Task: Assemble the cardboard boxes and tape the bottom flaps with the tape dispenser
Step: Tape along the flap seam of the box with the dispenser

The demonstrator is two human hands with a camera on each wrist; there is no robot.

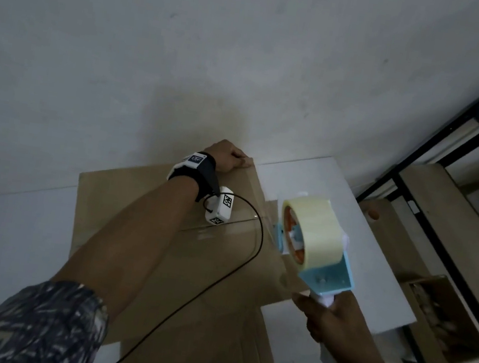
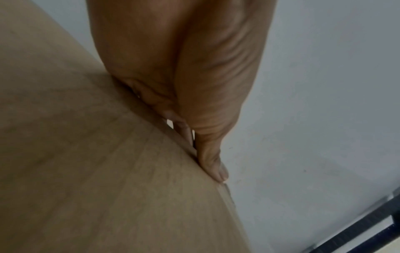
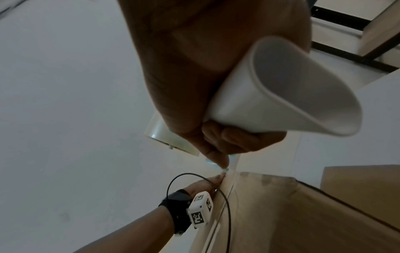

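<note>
Nearest the camera, the right hand [image 1: 332, 320] is wrapped round the white plastic handle [image 3: 281, 95] of a light-blue tape dispenser [image 1: 327, 273], fingers curled tight about the grip, the thumb lying along its side. The dispenser is held above the right edge of the brown cardboard box [image 1: 190, 260], its roll of pale yellowish clear tape [image 1: 312, 225] uppermost and its front end pointing down at the cardboard. A strip of clear tape [image 1: 226, 225] lies glossy across the box's top face, along the seam between the folded flaps.

The box sits on a white tabletop [image 1: 9, 235] and covers most of its middle, its near part hanging over the table's near edge. A thin black cable [image 1: 238, 270] loops over the cardboard from the white marker-tagged wrist camera [image 1: 220, 209] strapped on the left forearm.

Further off, the left hand [image 1: 229, 157] is at the box's far corner, close to the table's far edge. Its fingers are folded together and gripping the cardboard edge, thumb [image 2: 213, 164] flat along the rim.

Beyond the table stands a plain white wall [image 1: 191, 36]. At the right, a black metal shelf frame [image 1: 455, 125] holds more flat brown cardboard [image 1: 443, 317].
</note>
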